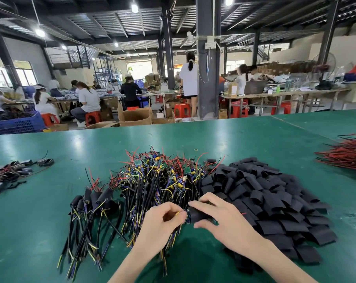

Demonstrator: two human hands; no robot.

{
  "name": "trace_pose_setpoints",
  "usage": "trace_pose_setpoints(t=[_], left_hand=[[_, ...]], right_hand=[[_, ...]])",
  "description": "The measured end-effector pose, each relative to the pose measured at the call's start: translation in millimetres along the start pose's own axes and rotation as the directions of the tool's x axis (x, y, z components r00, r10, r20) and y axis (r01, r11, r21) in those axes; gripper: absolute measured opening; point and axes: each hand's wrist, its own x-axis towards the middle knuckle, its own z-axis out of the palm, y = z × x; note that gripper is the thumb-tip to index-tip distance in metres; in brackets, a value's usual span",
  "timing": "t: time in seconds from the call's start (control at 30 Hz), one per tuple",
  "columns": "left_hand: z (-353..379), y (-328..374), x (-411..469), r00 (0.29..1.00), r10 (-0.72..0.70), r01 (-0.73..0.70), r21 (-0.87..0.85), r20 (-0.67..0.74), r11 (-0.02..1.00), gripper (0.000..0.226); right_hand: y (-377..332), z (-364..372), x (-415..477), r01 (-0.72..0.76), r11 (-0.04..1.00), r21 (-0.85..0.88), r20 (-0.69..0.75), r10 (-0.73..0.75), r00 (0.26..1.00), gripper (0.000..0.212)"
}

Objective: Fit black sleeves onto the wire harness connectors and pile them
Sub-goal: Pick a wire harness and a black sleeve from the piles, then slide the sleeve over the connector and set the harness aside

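Pinching wires (178,213) tight in left hand (162,221). Gripping sleeve (197,215) in curled right hand (222,220), mouth toward wires, probably to slide on.

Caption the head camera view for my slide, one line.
Left hand pinches harness wires, right hand holds a black sleeve at their end; harness pile ahead, sleeve pile right.

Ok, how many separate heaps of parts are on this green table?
5: a harness heap far left, sleeved harnesses near left, bare harnesses centre, black sleeves right, red wires far right. Others may lie out of view.
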Motion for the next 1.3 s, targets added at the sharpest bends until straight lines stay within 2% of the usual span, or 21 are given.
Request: trace_pose_setpoints(t=[0.23,0.3,0.37,0.4,0.43,0.5,0.53,0.57,0.6,0.67,0.73,0.83,0.9,0.93,0.97,1.0,1.07,1.13,1.17,1.23,1.3], left_hand=[[2.6,3.7,-2.2,1.000,-0.002,0.003,0.015,-0.029,1.000,0.013],[-1.0,6.0,-1.4,0.999,0.017,-0.014,0.045,-0.045,0.999,0.014],[-12.3,8.0,1.5,0.986,0.068,-0.056,0.084,-0.154,0.995,0.016],[-21.1,8.2,3.8,0.959,0.107,-0.078,0.116,-0.262,0.990,0.016],[-31.8,8.2,6.5,0.905,0.156,-0.097,0.164,-0.397,0.982,0.015],[-57.0,4.6,12.1,0.712,0.247,-0.100,0.254,-0.657,0.962,0.012],[-70.9,-0.6,15.2,0.618,0.256,-0.061,0.280,-0.743,0.958,0.010],[-84.8,-7.8,17.7,0.555,0.227,0.015,0.283,-0.800,0.959,0.011],[-97.5,-16.9,19.8,0.531,0.173,0.118,0.274,-0.829,0.954,0.016],[-115.9,-37.8,21.4,0.560,0.040,0.344,0.276,-0.827,0.897,0.025],[-121.0,-52.8,20.1,0.620,-0.099,0.521,0.314,-0.778,0.794,0.028],[-115.9,-57.1,20.0,0.729,-0.266,0.647,0.507,-0.631,0.570,0.025],[-108.8,-50.1,21.8,0.717,-0.338,0.697,0.602,-0.610,0.390,0.029],[-105.4,-45.1,25.2,0.706,-0.311,0.707,0.615,-0.636,0.348,0.032],[-102.4,-38.6,30.3,0.707,-0.239,0.701,0.617,-0.666,0.357,0.035],[-100.1,-31.9,37.2,0.721,-0.141,0.665,0.619,-0.679,0.419,0.037],[-99.0,-18.8,59.9,0.778,-0.002,0.500,0.616,-0.629,0.609,0.037],[-97.8,-10.0,91.1,0.828,-0.047,0.386,0.506,-0.558,0.771,0.042],[-95.9,-7.6,105.8,0.848,-0.101,0.386,0.476,-0.521,0.790,0.047],[-89.8,-6.0,125.2,0.860,-0.201,0.442,0.489,-0.468,0.752,0.051],[-85.5,-8.6,134.4,0.840,-0.264,0.488,0.449,-0.474,0.749,0.041]], right_hand=[[-5.3,3.9,-0.9,0.006,1.000,-0.019,-0.003,-0.006,1.000,0.047],[-5.8,4.1,-1.2,0.008,0.999,-0.035,-0.002,-0.008,1.000,0.056],[-5.3,3.7,-1.3,0.012,0.996,-0.087,-0.024,-0.014,1.000,0.070],[-4.9,3.1,-0.9,0.003,0.994,-0.113,-0.053,-0.009,0.999,0.073],[-4.4,2.2,-0.6,-0.015,0.991,-0.131,-0.090,0.003,0.996,0.073],[-2.2,0.4,-0.2,-0.059,0.984,-0.169,-0.157,0.032,0.987,0.067],[-0.5,-0.3,-0.1,-0.077,0.979,-0.190,-0.178,0.043,0.983,0.065],[1.3,-0.4,-0.1,-0.091,0.974,-0.207,-0.191,0.051,0.980,0.063],[3.0,0.2,-0.1,-0.102,0.970,-0.220,-0.201,0.057,0.978,0.061],[6.3,3.0,0.3,-0.123,0.960,-0.251,-0.204,0.071,0.976,0.061],[8.4,5.4,0.8,-0.140,0.952,-0.273,-0.192,0.089,0.977,0.060],[9.7,4.8,0.4,-0.157,0.948,-0.275,-0.185,0.108,0.977,0.057],[11.0,3.5,-0.1,-0.170,0.946,-0.275,-0.195,0.118,0.974,0.054],[11.8,2.2,0.2,-0.182,0.942,-0.281,-0.215,0.123,0.969,0.053],[12.6,0.6,1.1,-0.199,0.935,-0.294,-0.241,0.129,0.962,0.052],[13.8,-1.0,2.4,-0.224,0.923,-0.312,-0.270,0.140,0.953,0.050],[17.3,-4.6,4.2,-0.296,0.887,-0.353,-0.330,0.178,0.927,0.046],[22.5,-7.3,4.3,-0.383,0.842,-0.381,-0.370,0.241,0.897,0.043],[25.2,-8.0,3.6,-0.424,0.817,-0.391,-0.377,0.278,0.884,0.041],[30.5,-9.4,1.5,-0.483,0.773,-0.412,-0.378,0.338,0.862,0.038],[34.5,-11.0,0.2,-0.538,0.735,-0.414,-0.359,0.411,0.838,0.035]])
